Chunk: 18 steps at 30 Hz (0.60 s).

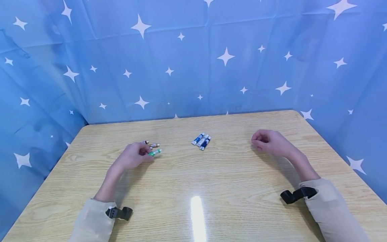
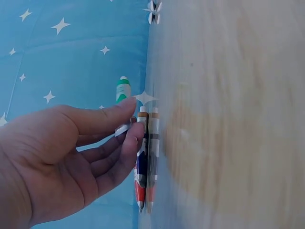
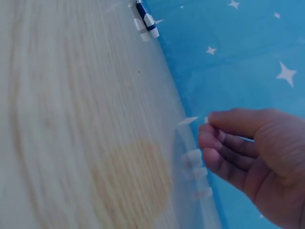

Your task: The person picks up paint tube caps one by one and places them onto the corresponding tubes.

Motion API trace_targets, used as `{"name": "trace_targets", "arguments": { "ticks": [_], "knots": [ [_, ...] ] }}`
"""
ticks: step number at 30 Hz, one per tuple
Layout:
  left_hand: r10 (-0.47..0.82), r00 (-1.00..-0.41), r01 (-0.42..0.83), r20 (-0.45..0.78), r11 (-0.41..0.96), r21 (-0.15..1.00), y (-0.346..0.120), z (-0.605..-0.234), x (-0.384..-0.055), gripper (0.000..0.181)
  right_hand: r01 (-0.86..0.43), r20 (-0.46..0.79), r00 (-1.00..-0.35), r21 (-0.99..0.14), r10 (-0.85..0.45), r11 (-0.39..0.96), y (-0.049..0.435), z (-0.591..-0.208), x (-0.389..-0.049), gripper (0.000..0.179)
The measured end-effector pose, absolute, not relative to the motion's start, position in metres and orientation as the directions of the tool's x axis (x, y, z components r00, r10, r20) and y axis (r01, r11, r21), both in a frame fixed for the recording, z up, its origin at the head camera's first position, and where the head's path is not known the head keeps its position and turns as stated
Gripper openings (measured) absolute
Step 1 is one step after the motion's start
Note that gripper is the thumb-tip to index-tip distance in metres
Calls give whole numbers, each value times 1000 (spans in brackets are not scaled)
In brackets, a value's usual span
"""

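Note:
Between thumb and fingers, my left hand (image 1: 134, 156) pinches a small green paint tube (image 1: 155, 152), its white cap pointing right. In the left wrist view, the same green tube (image 2: 123, 89) stands up beyond the thumb, its lower end partly hidden by the fingers. Just behind that hand lie several more small tubes, including a brown one (image 1: 155, 145) and one with a dark red band (image 1: 145, 142); the hand covers part of them. My right hand (image 1: 270, 143) hovers over the right side of the table, fingers loosely curled, holding nothing.
Three paint tubes lie side by side mid-table: a blue one (image 1: 198, 138), a white one (image 1: 202, 140) and a dark blue one (image 1: 205, 143). The wooden table (image 1: 169, 188) ends at a blue curtain (image 1: 193, 67) with white stars at the back and sides.

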<state>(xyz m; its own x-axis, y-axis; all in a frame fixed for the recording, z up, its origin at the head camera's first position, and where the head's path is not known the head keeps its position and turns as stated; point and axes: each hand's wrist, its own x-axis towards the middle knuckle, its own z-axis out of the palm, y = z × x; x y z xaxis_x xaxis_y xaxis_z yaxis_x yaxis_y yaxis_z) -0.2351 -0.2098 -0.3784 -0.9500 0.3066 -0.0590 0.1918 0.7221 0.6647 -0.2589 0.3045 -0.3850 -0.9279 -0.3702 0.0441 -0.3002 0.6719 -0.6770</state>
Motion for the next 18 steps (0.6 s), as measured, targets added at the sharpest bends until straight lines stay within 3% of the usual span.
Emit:
{"name": "trace_targets", "arguments": {
  "ticks": [18],
  "knots": [
    [401,-916,291,14,639,712,-179,-371,-227,6,-445,226,-883,-683,-412,579,279,-365,-250,12]
  ]
}}
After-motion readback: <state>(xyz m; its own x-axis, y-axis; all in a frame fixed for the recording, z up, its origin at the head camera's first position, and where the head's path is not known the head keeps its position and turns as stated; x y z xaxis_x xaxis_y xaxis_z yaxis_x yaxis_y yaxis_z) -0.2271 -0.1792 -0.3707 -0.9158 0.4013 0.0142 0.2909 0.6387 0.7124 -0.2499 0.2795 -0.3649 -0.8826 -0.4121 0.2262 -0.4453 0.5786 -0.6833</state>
